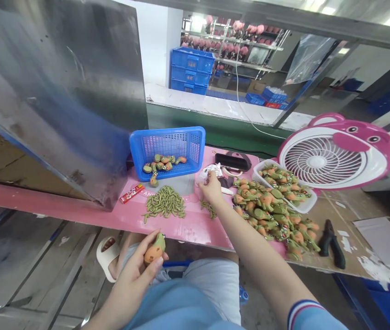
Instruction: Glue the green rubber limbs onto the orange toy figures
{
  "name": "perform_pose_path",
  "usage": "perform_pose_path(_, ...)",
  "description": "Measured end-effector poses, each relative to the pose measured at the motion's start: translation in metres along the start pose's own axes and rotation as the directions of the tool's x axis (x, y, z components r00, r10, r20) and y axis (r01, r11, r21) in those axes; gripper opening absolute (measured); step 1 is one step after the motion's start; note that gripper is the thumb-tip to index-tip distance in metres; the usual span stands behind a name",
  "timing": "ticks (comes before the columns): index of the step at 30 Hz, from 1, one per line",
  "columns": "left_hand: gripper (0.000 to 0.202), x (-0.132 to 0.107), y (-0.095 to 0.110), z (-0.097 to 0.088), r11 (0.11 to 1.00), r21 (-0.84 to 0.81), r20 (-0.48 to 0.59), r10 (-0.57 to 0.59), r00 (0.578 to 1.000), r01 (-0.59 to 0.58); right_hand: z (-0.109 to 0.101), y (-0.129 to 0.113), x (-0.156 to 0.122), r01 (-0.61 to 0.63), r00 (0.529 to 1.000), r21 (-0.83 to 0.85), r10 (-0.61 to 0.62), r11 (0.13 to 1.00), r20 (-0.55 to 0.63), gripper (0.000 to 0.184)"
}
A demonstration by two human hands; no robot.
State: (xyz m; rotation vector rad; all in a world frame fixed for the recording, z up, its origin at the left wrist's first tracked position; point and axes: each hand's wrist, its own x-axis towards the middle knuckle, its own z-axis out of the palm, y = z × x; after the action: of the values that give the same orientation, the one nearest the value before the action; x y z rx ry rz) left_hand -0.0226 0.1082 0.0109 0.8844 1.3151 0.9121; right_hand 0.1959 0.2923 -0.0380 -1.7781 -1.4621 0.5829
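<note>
My left hand (135,270) is closed around a small green-and-orange figurine (154,251) in front of the table edge. Across the table, my right hand (212,189) reaches down with bent fingers at a crumpled white wrapping (216,169); whatever lies between the fingertips is hidden. A pile of thin green pieces (165,202) lies on the pink tabletop (195,229), and a smaller group of green pieces (209,209) is below my right wrist. To the right, many similar figurines (267,204) form a heap.
A blue basket (200,151) holding several figurines stands at the back, near a red packet (132,193). On the right are a white basket (310,205) of figurines, a pink fan (319,153) and black-handled pliers (332,245). A metal panel (78,91) rises at left.
</note>
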Motion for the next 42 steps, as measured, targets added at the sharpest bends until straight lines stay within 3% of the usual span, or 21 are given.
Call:
perform_pose_path(3,0.065,-0.001,-0.003,-0.006,1.000,-0.004,-0.006,-0.019,1.000,0.019,-0.009,-0.001,-0.018,0.058,0.998,-0.157,-0.060,0.986,-0.014,0.034)
perform_pose_path(5,0.065,-0.001,-0.004,-0.009,0.999,0.010,-0.007,-0.031,0.999,0.032,-0.013,-0.003,-0.042,0.111,0.994,-0.254,-0.106,0.961,0.031,0.030)
perform_pose_path(7,0.066,0.000,-0.005,-0.009,0.999,0.020,-0.001,-0.042,0.999,0.042,-0.014,-0.008,-0.068,0.210,0.972,-0.312,-0.163,0.927,0.171,0.019)
perform_pose_path(10,0.065,0.000,-0.005,-0.005,0.998,0.015,0.036,-0.054,0.998,0.053,-0.009,-0.020,-0.094,0.362,0.895,-0.352,-0.217,0.863,0.389,0.011)
perform_pose_path(17,0.063,-0.003,0.000,-0.001,0.999,0.024,0.096,-0.043,0.994,0.040,0.003,-0.039,-0.084,0.534,0.767,-0.469,-0.169,0.703,0.619,0.011)
perform_pose_path(22,0.063,-0.005,0.001,-0.002,0.998,0.047,0.099,-0.041,0.994,0.036,0.006,-0.048,-0.076,0.578,0.717,-0.474,-0.137,0.664,0.683,0.010)
perform_pose_path(25,0.062,-0.006,0.003,-0.001,0.998,0.058,0.108,-0.035,0.994,0.029,0.004,-0.050,-0.073,0.558,0.716,-0.451,-0.130,0.697,0.686,0.007)
perform_pose_path(29,0.059,-0.006,0.005,-0.002,0.997,0.076,0.115,-0.027,0.993,0.018,-0.004,-0.044,-0.066,0.448,0.769,-0.406,-0.111,0.797,0.630,0.004)
perform_pose_path(32,0.057,-0.006,0.005,-0.001,0.998,0.059,0.129,-0.027,0.991,0.020,-0.014,-0.034,-0.063,0.327,0.817,-0.315,-0.099,0.891,0.569,0.011)
perform_pose_path(35,0.055,-0.007,0.007,0.002,0.999,0.024,0.134,-0.032,0.990,0.029,-0.025,-0.028,-0.071,0.219,0.834,-0.158,-0.101,0.963,0.542,0.021)
perform_pose_path(38,0.050,-0.006,0.011,0.004,1.000,0.021,0.176,-0.019,0.984,0.016,-0.040,-0.034,-0.093,0.136,0.812,0.015,-0.120,0.991,0.571,0.020)
perform_pose_path(42,0.048,-0.003,0.021,0.004,0.987,0.144,0.296,0.023,0.955,-0.069,-0.062,-0.056,-0.136,0.036,0.723,0.334,-0.255,0.942,0.642,0.015)
